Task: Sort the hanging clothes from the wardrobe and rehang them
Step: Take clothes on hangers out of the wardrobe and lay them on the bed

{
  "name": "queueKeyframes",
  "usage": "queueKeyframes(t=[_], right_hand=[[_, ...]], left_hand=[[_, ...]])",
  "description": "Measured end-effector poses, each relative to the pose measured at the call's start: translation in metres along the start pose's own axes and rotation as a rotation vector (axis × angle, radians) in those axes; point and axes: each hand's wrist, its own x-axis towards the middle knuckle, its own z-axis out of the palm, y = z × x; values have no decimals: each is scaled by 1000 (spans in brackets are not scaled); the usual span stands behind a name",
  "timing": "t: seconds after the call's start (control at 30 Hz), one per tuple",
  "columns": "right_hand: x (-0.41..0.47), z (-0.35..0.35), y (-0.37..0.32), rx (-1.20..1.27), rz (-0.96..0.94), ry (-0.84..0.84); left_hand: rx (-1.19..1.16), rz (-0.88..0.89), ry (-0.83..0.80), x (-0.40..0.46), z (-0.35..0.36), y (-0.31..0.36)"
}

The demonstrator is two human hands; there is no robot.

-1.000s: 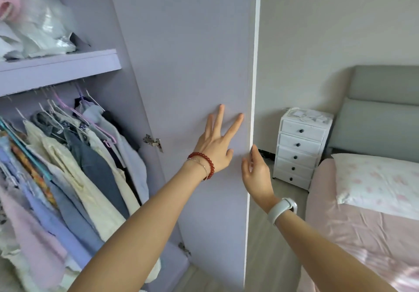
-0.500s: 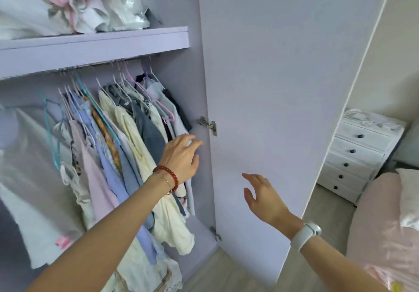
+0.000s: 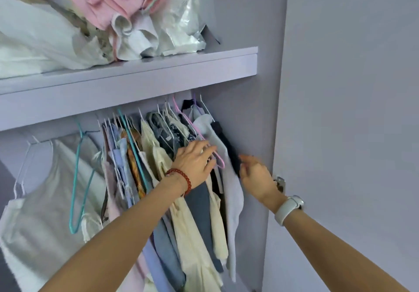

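A packed row of hanging clothes (image 3: 156, 155) in cream, blue and lilac fills the wardrobe under the shelf. My left hand (image 3: 195, 161), with a red bead bracelet, lies with straight fingers on the garments beside a pink hanger (image 3: 218, 157). My right hand (image 3: 256, 176), wearing a white watch, reaches in from the right. Its fingertips touch the last garments, a pale grey top (image 3: 232, 192) and a dark piece (image 3: 229, 145) behind it. Neither hand grips anything that I can see.
A lilac shelf (image 3: 136, 74) above holds pink and white bundles (image 3: 108, 8) and plastic bags. An empty teal hanger (image 3: 78, 178) and a white top (image 3: 45, 201) hang at the left. The open wardrobe door (image 3: 351, 133) stands at the right, its hinge (image 3: 280, 183) behind my right wrist.
Both hands left the door and moved into the wardrobe. My left hand now rests on the right-end garments and my right hand has come up beside it.
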Motion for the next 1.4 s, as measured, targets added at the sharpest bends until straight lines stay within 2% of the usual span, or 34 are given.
queueKeyframes(t=[0.2, 0.27, 0.3, 0.37, 0.43, 0.5, 0.6, 0.8, 1.0, 1.13, 1.3, 1.4], right_hand=[[76, 27, 18, 84, 35, -1], [90, 33, 23, 103, 57, -2], [97, 36, 24, 110, 66, -10], [108, 42, 24, 118, 73, -34], [118, 49, 20, 106, 75, -61], [126, 57, 14, 81, 65, -87], [134, 71, 0, 17, 44, -96], [140, 81, -23, -169, 54, 4], [129, 64, -30, -162, -4, 192], [102, 49, -23, -73, -28, 280], [32, 29, -3, -40, -33, 292], [-20, 5, 9, -101, -81, 283]], left_hand=[[128, 78, -225, 81, 32, -28], [109, 93, -244, 88, 36, -34], [112, 121, -188, 88, 36, -36], [189, 234, 44, 82, 36, -40], [241, 275, 235, 73, 35, -46], [232, 243, 237, 64, 33, -50], [216, 225, 155, 52, 29, -57], [191, 251, 137, 36, 25, -77], [85, 207, 70, 31, 29, -86], [21, 170, 0, 29, 30, -91], [-202, -55, -115, 37, 19, -71], [-270, -81, 25, 40, 19, -37]])
